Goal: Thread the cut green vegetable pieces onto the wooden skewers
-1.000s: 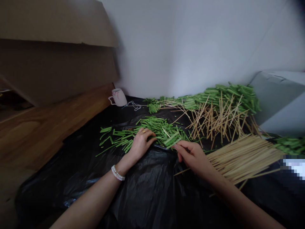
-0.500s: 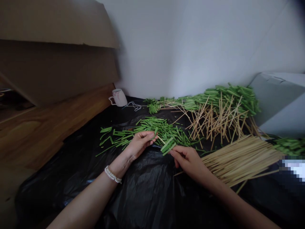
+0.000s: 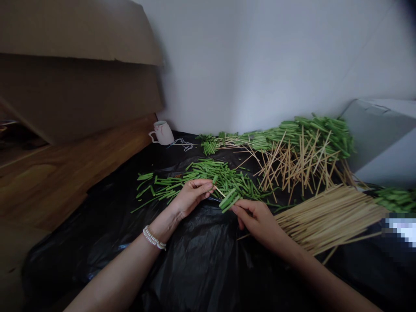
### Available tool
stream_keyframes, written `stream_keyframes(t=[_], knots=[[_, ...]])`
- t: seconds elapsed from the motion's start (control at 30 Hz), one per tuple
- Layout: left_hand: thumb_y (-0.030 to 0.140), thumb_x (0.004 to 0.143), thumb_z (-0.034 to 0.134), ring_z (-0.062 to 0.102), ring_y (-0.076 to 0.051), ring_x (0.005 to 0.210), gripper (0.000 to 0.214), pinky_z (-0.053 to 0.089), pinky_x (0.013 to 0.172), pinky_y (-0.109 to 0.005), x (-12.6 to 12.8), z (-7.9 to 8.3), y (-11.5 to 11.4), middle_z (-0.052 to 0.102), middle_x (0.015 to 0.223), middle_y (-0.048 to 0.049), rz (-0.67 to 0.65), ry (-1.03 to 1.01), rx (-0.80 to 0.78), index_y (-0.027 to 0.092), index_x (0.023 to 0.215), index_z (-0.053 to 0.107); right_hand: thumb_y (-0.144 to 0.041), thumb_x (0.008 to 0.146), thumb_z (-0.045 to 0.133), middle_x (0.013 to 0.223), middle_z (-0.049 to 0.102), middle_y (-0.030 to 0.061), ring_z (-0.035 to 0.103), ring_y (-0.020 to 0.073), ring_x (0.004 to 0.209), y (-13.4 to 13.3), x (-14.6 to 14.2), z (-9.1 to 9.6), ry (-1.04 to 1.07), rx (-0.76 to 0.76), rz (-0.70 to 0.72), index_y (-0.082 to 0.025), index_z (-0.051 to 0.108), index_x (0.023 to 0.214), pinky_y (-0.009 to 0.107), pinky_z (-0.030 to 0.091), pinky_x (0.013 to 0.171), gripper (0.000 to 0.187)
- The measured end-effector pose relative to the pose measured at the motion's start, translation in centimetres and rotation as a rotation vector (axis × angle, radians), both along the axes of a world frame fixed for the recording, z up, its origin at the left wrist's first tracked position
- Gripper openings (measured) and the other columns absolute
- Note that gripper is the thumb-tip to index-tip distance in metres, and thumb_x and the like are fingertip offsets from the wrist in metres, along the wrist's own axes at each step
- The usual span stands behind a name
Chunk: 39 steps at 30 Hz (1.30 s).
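My left hand (image 3: 195, 196) pinches a short green stem piece (image 3: 215, 179) at the tip of a thin wooden skewer (image 3: 219, 190). My right hand (image 3: 254, 216) is closed around that skewer, close behind several green stem pieces (image 3: 229, 200) threaded side by side on it. Just beyond both hands spreads a loose pile of cut green stems (image 3: 208, 169) on black plastic sheeting (image 3: 201, 255). To the right of my right hand lies a thick bundle of bare skewers (image 3: 331, 216), partly behind my wrist.
Filled skewers (image 3: 292, 160) lie heaped along the wall, their green ends (image 3: 325, 132) at the back. A mug (image 3: 163, 133) and a white cord (image 3: 183, 144) are at the back left. A cardboard box (image 3: 81, 91) stands left, a pale box (image 3: 383, 134) right.
The stem piece in my left hand has tilted slightly at the skewer's tip. My right hand holds the skewer in nearly the same place.
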<state>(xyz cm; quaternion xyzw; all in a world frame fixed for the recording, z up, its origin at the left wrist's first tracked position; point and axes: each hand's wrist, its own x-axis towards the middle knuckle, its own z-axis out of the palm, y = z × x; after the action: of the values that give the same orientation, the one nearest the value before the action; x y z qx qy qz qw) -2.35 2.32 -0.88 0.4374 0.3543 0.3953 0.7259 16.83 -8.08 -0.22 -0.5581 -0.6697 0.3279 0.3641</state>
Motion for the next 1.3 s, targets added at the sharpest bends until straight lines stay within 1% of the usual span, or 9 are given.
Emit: stream_keyframes(t=[0.33, 0.47, 0.63, 0.73, 0.83, 0.97, 1.13, 1.3], knots=[[0.023, 0.06, 0.086, 0.062, -0.008, 0.067, 0.023, 0.047, 0.067, -0.019, -0.02, 0.1, -0.05, 0.073, 0.075, -0.0037, 0.016, 0.004, -0.007, 0.014, 0.079, 0.076, -0.035, 0.092, 0.044, 0.049, 0.051, -0.0037, 0.047, 0.0102, 0.05, 0.01, 0.0, 0.02, -0.024, -0.019, -0.013, -0.02, 0.048, 0.054, 0.023, 0.033, 0.055, 0.041], [0.023, 0.059, 0.087, 0.061, -0.008, 0.064, 0.023, 0.047, 0.066, -0.019, 0.07, 0.04, -0.06, 0.072, 0.073, -0.0039, 0.015, 0.016, -0.011, 0.013, 0.077, 0.076, -0.035, 0.092, 0.044, 0.049, 0.051, -0.0036, 0.046, 0.0101, 0.049, 0.0, -0.04, -0.11, -0.021, -0.019, -0.008, -0.02, 0.047, 0.054, 0.023, 0.033, 0.055, 0.041], [0.022, 0.057, 0.088, 0.063, -0.009, 0.068, 0.024, 0.047, 0.066, -0.019, 0.11, -0.07, -0.17, 0.073, 0.074, -0.0045, -0.017, 0.005, -0.08, 0.013, 0.075, 0.075, -0.035, 0.091, 0.045, 0.049, 0.052, -0.0031, 0.047, 0.0105, 0.05, -0.01, -0.11, -0.34, -0.012, -0.025, -0.012, -0.02, 0.048, 0.053, 0.023, 0.033, 0.056, 0.041], [0.021, 0.058, 0.088, 0.064, -0.009, 0.07, 0.023, 0.048, 0.066, -0.018, 0.03, -0.15, -0.22, 0.072, 0.075, -0.0041, -0.041, -0.033, -0.111, 0.013, 0.074, 0.074, -0.035, 0.091, 0.044, 0.049, 0.052, -0.003, 0.047, 0.0105, 0.05, -0.02, -0.12, -0.39, -0.01, -0.02, -0.012, -0.02, 0.047, 0.053, 0.023, 0.033, 0.055, 0.04], [0.019, 0.06, 0.086, 0.064, -0.008, 0.068, 0.021, 0.049, 0.065, -0.018, 0.01, -0.24, -0.27, 0.071, 0.076, -0.0035, -0.062, -0.071, -0.133, 0.013, 0.077, 0.073, -0.035, 0.091, 0.044, 0.05, 0.052, -0.003, 0.047, 0.0105, 0.05, -0.02, -0.12, -0.36, 0.0, -0.014, -0.005, -0.02, 0.048, 0.054, 0.023, 0.033, 0.055, 0.04], [0.016, 0.062, 0.085, 0.062, -0.007, 0.064, 0.021, 0.049, 0.062, -0.017, 0.06, -0.26, -0.3, 0.069, 0.073, -0.0014, -0.042, -0.096, -0.14, 0.013, 0.078, 0.072, -0.036, 0.091, 0.044, 0.049, 0.052, -0.0032, 0.047, 0.0102, 0.049, -0.02, -0.15, -0.31, 0.007, -0.01, -0.01, -0.02, 0.048, 0.055, 0.023, 0.033, 0.054, 0.04], [0.018, 0.061, 0.085, 0.06, -0.007, 0.06, 0.019, 0.047, 0.059, -0.018, -0.08, -0.14, -0.26, 0.066, 0.067, -0.0008, -0.072, -0.061, -0.124, 0.013, 0.073, 0.071, -0.036, 0.091, 0.045, 0.049, 0.052, -0.0029, 0.048, 0.0105, 0.051, -0.08, -0.19, -0.37, 0.004, 0.003, -0.011, -0.02, 0.047, 0.053, 0.023, 0.033, 0.056, 0.041], [0.019, 0.057, 0.087, 0.059, -0.008, 0.059, 0.022, 0.045, 0.058, -0.019, -0.01, 0.27, -0.49, 0.065, 0.064, -0.0004, -0.065, -0.026, -0.116, 0.013, 0.07, 0.07, -0.035, 0.091, 0.045, 0.049, 0.053, -0.0028, 0.048, 0.0105, 0.05, -0.12, -0.21, -0.44, 0.012, -0.007, -0.002, -0.02, 0.048, 0.053, 0.023, 0.034, 0.056, 0.04]])
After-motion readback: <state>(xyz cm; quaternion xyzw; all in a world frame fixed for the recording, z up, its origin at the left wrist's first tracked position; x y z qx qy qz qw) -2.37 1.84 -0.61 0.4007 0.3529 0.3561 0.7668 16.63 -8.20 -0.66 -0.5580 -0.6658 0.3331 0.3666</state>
